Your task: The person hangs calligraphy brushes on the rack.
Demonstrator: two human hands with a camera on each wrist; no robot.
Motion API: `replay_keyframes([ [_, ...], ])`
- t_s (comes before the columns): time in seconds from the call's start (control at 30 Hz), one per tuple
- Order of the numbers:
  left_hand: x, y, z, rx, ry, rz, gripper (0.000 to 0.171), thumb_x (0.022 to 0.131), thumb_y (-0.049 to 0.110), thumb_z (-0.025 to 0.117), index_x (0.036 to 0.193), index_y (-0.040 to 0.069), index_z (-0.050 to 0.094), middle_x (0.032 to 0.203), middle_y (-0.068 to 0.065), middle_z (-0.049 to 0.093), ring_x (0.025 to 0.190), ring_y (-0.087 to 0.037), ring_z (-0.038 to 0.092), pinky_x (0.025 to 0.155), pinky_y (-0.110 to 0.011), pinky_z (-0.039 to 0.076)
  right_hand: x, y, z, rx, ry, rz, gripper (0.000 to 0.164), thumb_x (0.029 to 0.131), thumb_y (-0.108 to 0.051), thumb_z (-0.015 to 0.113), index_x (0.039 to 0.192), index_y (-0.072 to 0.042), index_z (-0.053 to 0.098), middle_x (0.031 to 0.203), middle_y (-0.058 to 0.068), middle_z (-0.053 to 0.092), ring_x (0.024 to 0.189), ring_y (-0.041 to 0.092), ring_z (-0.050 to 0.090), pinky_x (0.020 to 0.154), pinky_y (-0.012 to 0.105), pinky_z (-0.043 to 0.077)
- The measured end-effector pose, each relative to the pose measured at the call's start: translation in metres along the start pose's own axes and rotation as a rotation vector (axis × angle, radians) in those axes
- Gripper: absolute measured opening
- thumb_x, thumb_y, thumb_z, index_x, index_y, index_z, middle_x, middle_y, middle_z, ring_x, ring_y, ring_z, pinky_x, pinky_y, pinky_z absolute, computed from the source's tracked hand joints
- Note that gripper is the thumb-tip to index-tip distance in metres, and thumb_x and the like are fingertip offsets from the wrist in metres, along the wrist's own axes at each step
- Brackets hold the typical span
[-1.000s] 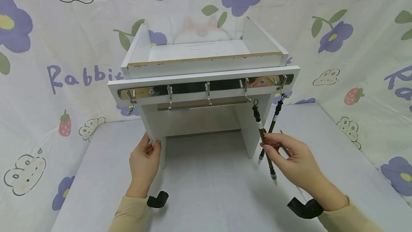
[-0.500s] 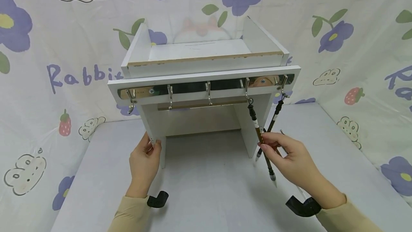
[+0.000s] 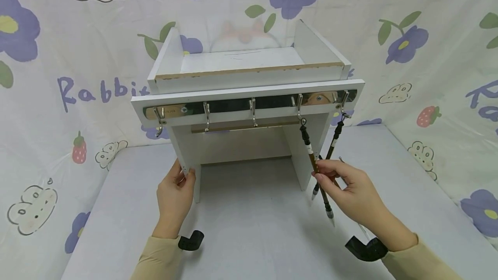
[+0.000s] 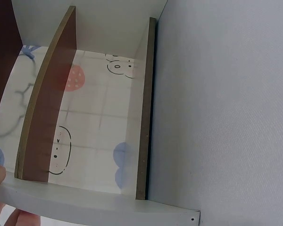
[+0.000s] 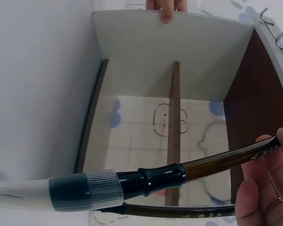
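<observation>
A cloth (image 3: 459,46) printed with purple flowers stands behind the pale tabletop (image 3: 249,237), which carries a white shelf (image 3: 249,75) with a metal hook strip (image 3: 229,105). The left hand (image 3: 176,195) grips the shelf's left side panel (image 3: 183,144). The right hand (image 3: 352,191) pinches a brush (image 3: 308,141) by its handle, with its loop (image 3: 304,124) at the fourth hook (image 3: 299,106) from the left; another brush (image 3: 335,137) hangs at the last one. I cannot tell if the loop is seated; if it is released too early, the brush may fall. It may also knock its neighbour, being so near. The head view shows this loop; the right wrist view instead shows white bristles (image 5: 19,194) closely, while the left wrist view shows only inner boards (image 4: 52,117), no brush.
</observation>
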State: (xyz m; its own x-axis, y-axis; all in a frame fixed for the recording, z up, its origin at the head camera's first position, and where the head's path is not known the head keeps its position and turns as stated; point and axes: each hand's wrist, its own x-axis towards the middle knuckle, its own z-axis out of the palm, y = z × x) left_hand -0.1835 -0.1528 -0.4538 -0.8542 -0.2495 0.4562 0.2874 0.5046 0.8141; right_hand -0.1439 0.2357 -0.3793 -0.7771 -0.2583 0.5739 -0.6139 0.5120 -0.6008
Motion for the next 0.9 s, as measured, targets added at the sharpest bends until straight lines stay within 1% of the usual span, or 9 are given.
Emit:
replay_keyframes([
  [0.17,0.0,0.0,0.0,-0.001,0.0,-0.003,0.047,0.093,0.016,0.062,0.14,0.022,0.054,0.121,-0.011,0.065,0.101,-0.028,0.066,0.078,-0.03,0.056,-0.001,0.001,0.001,0.005,0.004,-0.003,0.033,0.084,0.007,0.069,0.113,-0.009,0.067,0.092,-0.005,0.069,0.079,0.009,0.062,0.065,0.015,0.05],
  [0.33,0.0,0.0,0.0,-0.001,0.001,-0.005,0.047,0.093,0.016,0.062,0.139,0.023,0.054,0.121,-0.011,0.065,0.101,-0.027,0.066,0.078,-0.029,0.055,-0.001,0.004,0.004,0.018,0.003,0.012,0.032,0.085,0.007,0.069,0.113,-0.008,0.067,0.091,-0.005,0.069,0.078,0.009,0.061,0.063,0.016,0.049],
  [0.5,0.0,0.0,0.0,0.0,0.007,-0.004,0.047,0.093,0.016,0.063,0.139,0.023,0.055,0.121,-0.01,0.065,0.101,-0.027,0.067,0.078,-0.028,0.055,-0.001,0.003,0.01,0.026,0.002,0.029,0.029,0.086,0.005,0.068,0.111,-0.011,0.067,0.091,-0.006,0.069,0.077,0.009,0.062,0.065,0.017,0.049],
  [0.6,0.0,0.0,0.0,0.004,0.014,-0.001,0.047,0.093,0.016,0.064,0.138,0.023,0.055,0.12,-0.01,0.066,0.099,-0.026,0.067,0.077,-0.027,0.055,-0.001,0.003,0.016,0.037,0.001,0.041,0.028,0.087,0.002,0.068,0.111,-0.013,0.067,0.093,-0.007,0.069,0.08,0.009,0.062,0.066,0.017,0.05],
  [0.73,0.001,-0.001,0.0,0.009,0.019,0.0,0.047,0.093,0.015,0.064,0.138,0.023,0.055,0.12,-0.009,0.066,0.099,-0.026,0.067,0.077,-0.027,0.055,0.001,0.006,0.03,0.062,0.009,0.049,0.024,0.089,-0.001,0.067,0.111,-0.012,0.067,0.094,-0.005,0.069,0.082,0.01,0.062,0.066,0.019,0.051],
  [0.83,0.0,-0.001,0.001,0.01,0.015,-0.006,0.048,0.093,0.015,0.064,0.139,0.023,0.055,0.12,-0.009,0.066,0.099,-0.027,0.067,0.077,-0.028,0.056,0.002,0.008,0.041,0.074,0.03,0.052,0.021,0.089,-0.002,0.067,0.11,-0.008,0.067,0.094,-0.003,0.068,0.081,0.01,0.063,0.066,0.02,0.052],
  [0.9,0.0,-0.001,0.001,0.006,0.011,-0.012,0.048,0.093,0.015,0.063,0.139,0.023,0.054,0.121,-0.009,0.065,0.1,-0.027,0.067,0.077,-0.028,0.056,0.003,0.008,0.048,0.064,0.052,0.07,0.019,0.09,-0.005,0.068,0.109,-0.008,0.067,0.094,-0.004,0.068,0.081,0.01,0.063,0.063,0.021,0.051],
])
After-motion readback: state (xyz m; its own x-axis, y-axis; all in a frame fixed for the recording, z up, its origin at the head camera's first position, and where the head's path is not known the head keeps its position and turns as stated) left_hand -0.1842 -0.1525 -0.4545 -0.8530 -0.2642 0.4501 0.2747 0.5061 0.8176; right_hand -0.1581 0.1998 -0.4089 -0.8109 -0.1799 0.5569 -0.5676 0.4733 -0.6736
